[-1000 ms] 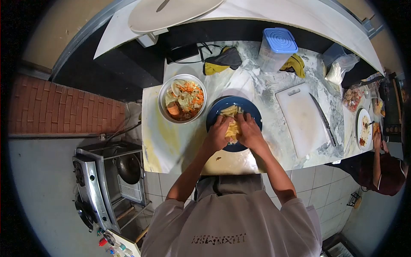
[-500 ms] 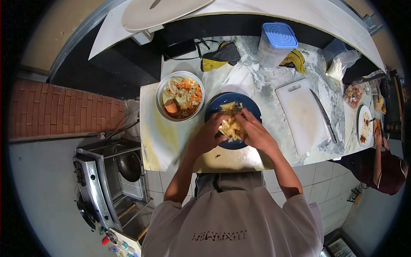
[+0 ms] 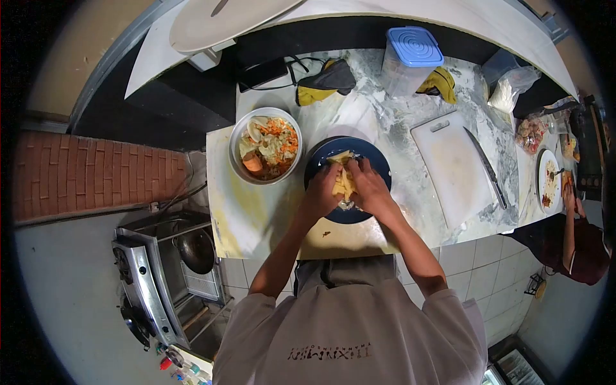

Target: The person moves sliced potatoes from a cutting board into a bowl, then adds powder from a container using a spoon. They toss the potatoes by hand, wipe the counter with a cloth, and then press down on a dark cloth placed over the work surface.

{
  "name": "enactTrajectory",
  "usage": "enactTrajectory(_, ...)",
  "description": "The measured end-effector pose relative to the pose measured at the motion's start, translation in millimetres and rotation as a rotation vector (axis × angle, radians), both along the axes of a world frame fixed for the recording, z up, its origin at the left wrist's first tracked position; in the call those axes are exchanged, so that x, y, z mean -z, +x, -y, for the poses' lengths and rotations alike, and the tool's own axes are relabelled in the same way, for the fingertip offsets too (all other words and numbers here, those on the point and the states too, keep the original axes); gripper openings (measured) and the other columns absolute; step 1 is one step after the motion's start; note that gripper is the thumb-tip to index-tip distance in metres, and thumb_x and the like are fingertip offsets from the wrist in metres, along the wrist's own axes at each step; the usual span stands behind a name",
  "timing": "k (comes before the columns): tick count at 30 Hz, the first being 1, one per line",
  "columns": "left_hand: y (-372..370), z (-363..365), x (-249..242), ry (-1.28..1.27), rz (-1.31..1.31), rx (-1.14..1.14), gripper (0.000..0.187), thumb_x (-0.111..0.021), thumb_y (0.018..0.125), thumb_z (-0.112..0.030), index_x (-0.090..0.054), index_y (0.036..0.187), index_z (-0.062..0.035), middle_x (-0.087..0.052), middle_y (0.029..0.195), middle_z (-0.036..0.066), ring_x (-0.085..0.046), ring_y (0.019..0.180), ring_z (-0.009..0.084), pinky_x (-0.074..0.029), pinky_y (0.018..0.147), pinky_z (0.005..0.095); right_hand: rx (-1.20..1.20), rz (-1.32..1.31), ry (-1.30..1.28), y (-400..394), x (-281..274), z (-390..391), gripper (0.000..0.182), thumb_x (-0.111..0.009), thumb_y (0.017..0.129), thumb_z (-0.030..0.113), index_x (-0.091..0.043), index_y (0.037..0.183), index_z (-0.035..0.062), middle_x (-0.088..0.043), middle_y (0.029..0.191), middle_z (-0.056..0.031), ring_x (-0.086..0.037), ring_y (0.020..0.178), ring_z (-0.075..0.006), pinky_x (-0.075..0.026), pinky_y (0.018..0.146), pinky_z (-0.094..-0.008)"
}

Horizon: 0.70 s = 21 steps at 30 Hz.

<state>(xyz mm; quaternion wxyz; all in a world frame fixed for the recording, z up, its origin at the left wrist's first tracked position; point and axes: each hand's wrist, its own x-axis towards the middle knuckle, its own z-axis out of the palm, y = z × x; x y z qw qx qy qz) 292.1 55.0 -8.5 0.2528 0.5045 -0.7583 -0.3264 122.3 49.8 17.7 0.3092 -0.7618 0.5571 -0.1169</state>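
A dark blue plate (image 3: pixel 378 168) sits on the marble counter in front of me. Both my hands are over it, pressed together around a pile of pale yellow cut strips (image 3: pixel 343 181). My left hand (image 3: pixel 323 191) cups the pile from the left. My right hand (image 3: pixel 367 186) cups it from the right. A few strips lie loose at the plate's far edge. Left of the plate stands a metal bowl (image 3: pixel 239 138) holding mixed chopped vegetables with orange shreds.
A white cutting board (image 3: pixel 452 168) with a knife (image 3: pixel 486 167) lies to the right. A blue-lidded clear container (image 3: pixel 407 58), yellow-black cloths (image 3: pixel 321 83) and a plastic bag (image 3: pixel 507 90) stand behind. Another person (image 3: pixel 574 237) works at far right. A stove with a wok (image 3: pixel 192 250) is lower left.
My hands lifted a bunch of strips above the plate half a second ago and have now come back down, closed tighter together over the plate's middle.
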Motion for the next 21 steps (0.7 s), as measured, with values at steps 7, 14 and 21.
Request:
enactTrajectory(7,7,-1,-44,0.092,-0.143,0.043,0.053,-0.071,0.071,-0.006,-0.047,0.119,-0.0052,-0.057,0.113,0.017,-0.053,0.111,0.0378,-0.043,0.094,0.0437,-0.066,0.141,-0.102,-10,-34,-1,0.059,-0.068,0.063,-0.007,-0.046,0.118,0.0012,-0.049,0.115,-0.0228,-0.051,0.107,-0.0433,-0.045,0.090,-0.0461)
enactTrajectory(14,22,-15,-57,0.153,-0.107,0.054,0.071,-0.075,0.070,-0.009,-0.042,0.133,-0.0095,-0.043,0.136,0.015,-0.045,0.124,0.0346,-0.035,0.107,0.0414,-0.197,0.140,-0.057,-27,-48,-10,0.060,-0.070,0.065,-0.005,-0.047,0.121,0.0004,-0.047,0.121,-0.0203,-0.046,0.111,-0.0408,-0.042,0.093,-0.0461)
enactTrajectory(21,13,-29,-45,0.071,0.064,-0.074,0.091,-0.081,0.060,-0.007,-0.037,0.140,-0.0079,-0.042,0.121,0.020,-0.047,0.114,0.0389,-0.043,0.095,0.0441,-0.160,-0.116,-0.142,-22,-44,-11,0.072,-0.075,0.064,0.003,-0.045,0.129,0.0042,-0.046,0.121,-0.0211,-0.046,0.108,-0.0413,-0.043,0.093,-0.0456)
